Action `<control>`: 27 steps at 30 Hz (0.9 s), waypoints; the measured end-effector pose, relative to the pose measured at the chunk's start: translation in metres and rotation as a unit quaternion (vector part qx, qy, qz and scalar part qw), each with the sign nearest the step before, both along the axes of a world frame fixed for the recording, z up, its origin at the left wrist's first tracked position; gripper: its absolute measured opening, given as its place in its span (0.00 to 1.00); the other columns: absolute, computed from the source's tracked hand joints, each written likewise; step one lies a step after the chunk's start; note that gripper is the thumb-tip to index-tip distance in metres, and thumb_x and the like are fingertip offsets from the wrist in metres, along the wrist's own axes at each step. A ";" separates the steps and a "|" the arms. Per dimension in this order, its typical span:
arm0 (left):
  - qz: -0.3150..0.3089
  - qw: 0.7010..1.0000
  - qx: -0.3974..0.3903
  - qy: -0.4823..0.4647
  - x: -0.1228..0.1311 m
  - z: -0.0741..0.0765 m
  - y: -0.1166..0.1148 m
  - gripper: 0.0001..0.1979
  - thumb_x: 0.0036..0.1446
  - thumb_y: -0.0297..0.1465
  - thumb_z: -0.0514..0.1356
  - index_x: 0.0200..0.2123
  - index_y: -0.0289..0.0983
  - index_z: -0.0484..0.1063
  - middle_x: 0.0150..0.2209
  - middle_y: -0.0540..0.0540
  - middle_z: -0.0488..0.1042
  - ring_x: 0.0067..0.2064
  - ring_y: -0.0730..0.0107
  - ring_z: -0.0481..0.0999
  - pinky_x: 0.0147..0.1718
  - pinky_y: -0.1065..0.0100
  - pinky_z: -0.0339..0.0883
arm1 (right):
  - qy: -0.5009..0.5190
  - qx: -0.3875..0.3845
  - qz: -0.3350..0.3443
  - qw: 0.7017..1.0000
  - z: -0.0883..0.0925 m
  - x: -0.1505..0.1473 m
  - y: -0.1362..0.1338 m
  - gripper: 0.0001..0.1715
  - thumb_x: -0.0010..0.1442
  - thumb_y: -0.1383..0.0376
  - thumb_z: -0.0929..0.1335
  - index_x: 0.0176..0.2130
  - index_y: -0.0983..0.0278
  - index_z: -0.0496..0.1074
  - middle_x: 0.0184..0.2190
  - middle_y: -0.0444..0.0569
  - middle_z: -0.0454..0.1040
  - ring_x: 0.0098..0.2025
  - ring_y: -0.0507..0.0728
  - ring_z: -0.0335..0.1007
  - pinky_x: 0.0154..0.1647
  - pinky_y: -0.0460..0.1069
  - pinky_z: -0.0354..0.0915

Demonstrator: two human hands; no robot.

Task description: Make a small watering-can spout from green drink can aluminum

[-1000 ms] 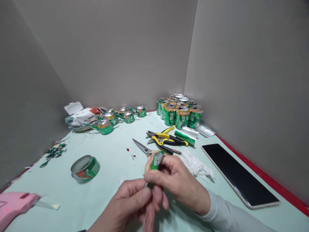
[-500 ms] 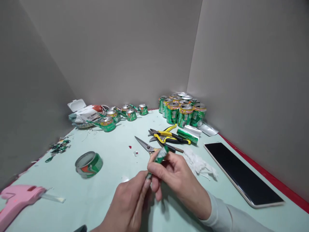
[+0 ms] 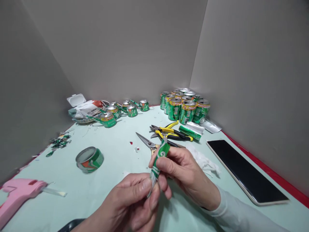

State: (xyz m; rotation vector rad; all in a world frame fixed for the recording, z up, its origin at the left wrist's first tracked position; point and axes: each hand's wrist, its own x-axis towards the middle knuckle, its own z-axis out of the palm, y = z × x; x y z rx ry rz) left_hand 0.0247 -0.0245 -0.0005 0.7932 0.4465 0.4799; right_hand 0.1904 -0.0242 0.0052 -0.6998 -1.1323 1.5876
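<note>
A narrow strip of green and silver can metal, rolled or folded lengthwise, slants between my two hands. My left hand pinches its lower end between thumb and fingers. Higher up, my right hand grips the strip with thumb and fingertips, and its top end sticks out above them. Just behind the hands lie scissors with spread blades, partly covered by my right hand. Yellow and black pliers rest beyond them. To the left stands a cut-down green can ring.
Several whole green cans stand at the back right, near curled can sheet. Small can-made pots and a wipes packet sit back left. A pink glue gun lies front left, a tablet and crumpled tissue right.
The strip has turned, so more of its green printed face shows. My left hand has rolled over, bringing its thumb on top, and both hands still hold the piece.
</note>
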 end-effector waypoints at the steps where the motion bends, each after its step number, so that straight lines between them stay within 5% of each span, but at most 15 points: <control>1: 0.003 1.000 0.005 0.006 0.000 -0.002 0.001 0.17 0.60 0.41 0.59 0.34 0.31 0.76 0.12 0.56 0.59 0.12 0.81 0.57 0.11 0.80 0.55 | -0.005 -0.006 -0.011 1.000 0.000 -0.001 0.000 0.16 0.59 0.56 0.72 0.31 0.66 0.72 0.16 0.41 0.73 0.16 0.46 0.66 0.16 0.39 0.61; 5: 0.034 0.997 0.052 0.049 0.001 -0.005 0.004 0.19 0.63 0.42 0.54 0.35 0.30 0.75 0.17 0.47 0.70 0.16 0.74 0.69 0.14 0.76 0.63 | 0.000 -0.036 -0.035 0.999 0.000 -0.002 0.002 0.16 0.59 0.56 0.72 0.30 0.65 0.71 0.15 0.39 0.70 0.16 0.48 0.68 0.15 0.40 0.60; 9: 0.109 0.981 0.122 0.103 -0.001 0.003 0.006 0.18 0.63 0.41 0.55 0.32 0.32 0.73 0.22 0.47 0.72 0.20 0.74 0.70 0.19 0.74 0.66 | -0.020 -0.035 -0.065 0.997 0.001 0.000 0.004 0.18 0.59 0.54 0.71 0.30 0.65 0.71 0.14 0.37 0.68 0.14 0.46 0.62 0.15 0.40 0.58; 12: 0.166 0.950 0.206 0.167 0.000 0.007 0.007 0.16 0.61 0.41 0.58 0.30 0.34 0.72 0.25 0.48 0.72 0.24 0.73 0.70 0.23 0.72 0.67 | -0.069 -0.022 -0.098 0.993 0.001 0.000 0.004 0.19 0.59 0.53 0.71 0.28 0.65 0.71 0.12 0.36 0.65 0.13 0.45 0.58 0.16 0.41 0.56; 18: 0.161 0.874 0.375 0.264 0.002 0.004 0.003 0.11 0.61 0.36 0.59 0.30 0.36 0.75 0.22 0.51 0.71 0.24 0.74 0.68 0.25 0.74 0.64 | -0.107 -0.004 -0.109 0.988 -0.002 -0.008 0.001 0.15 0.53 0.57 0.74 0.29 0.65 0.71 0.19 0.37 0.69 0.15 0.44 0.57 0.14 0.41 0.53; 24: 0.084 0.947 0.263 0.164 -0.001 0.002 0.003 0.17 0.65 0.39 0.53 0.35 0.33 0.76 0.25 0.45 0.75 0.23 0.70 0.74 0.26 0.70 0.69 | -0.075 0.032 -0.025 0.996 0.002 0.001 0.000 0.15 0.61 0.54 0.69 0.32 0.64 0.68 0.17 0.35 0.63 0.15 0.44 0.53 0.16 0.41 0.50; 27: 0.074 0.960 0.232 0.140 0.000 0.000 0.003 0.17 0.64 0.40 0.54 0.35 0.32 0.74 0.28 0.43 0.77 0.23 0.69 0.75 0.25 0.68 0.70 | -0.096 0.040 -0.024 0.994 0.004 0.002 0.002 0.15 0.62 0.55 0.68 0.32 0.64 0.67 0.18 0.35 0.62 0.16 0.44 0.51 0.16 0.42 0.48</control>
